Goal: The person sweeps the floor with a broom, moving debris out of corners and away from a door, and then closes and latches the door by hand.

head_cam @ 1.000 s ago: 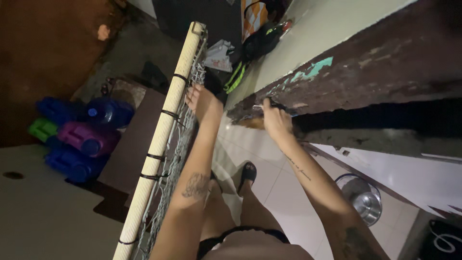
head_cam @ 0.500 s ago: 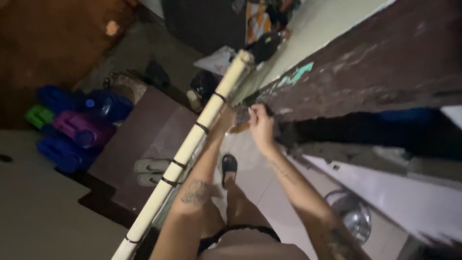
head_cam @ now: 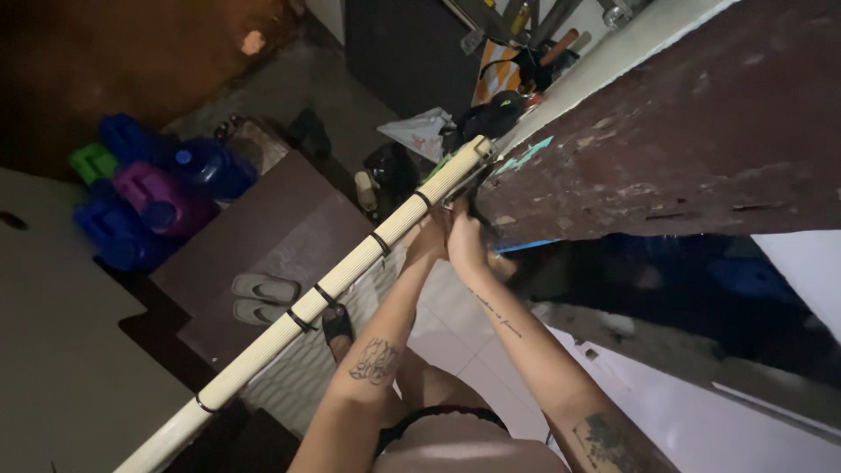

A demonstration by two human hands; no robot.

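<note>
**Both hands meet at the top end of a cream ribbed pole**

Head view: looking steeply down, a long cream ribbed pole (head_cam: 350,267) runs on a diagonal from the lower left to the upper middle, banded at intervals by black ties. A pale mesh (head_cam: 307,372) hangs from its underside. The pole's upper end lies against the edge of a worn dark-brown panel (head_cam: 683,131) with flaking turquoise paint.

The left hand (head_cam: 427,238) is raised to the pole close to that upper end, fingers curled against it from below; how firmly it grips cannot be told. The right hand (head_cam: 464,238) is just beside it, touching it, closed around a small thin metal piece whose tip shows above the knuckles, right at the pole's end. Both forearms carry tattoos.

Below, a foot in a dark sandal (head_cam: 337,322) stands on pale floor tiles. To the left, a pair of light slippers (head_cam: 263,298) sits on a brown step. Farther left, blue, purple and green plastic jugs (head_cam: 149,197) are clustered together. Bags and clutter lie at the top near an orange patterned cloth.
</note>
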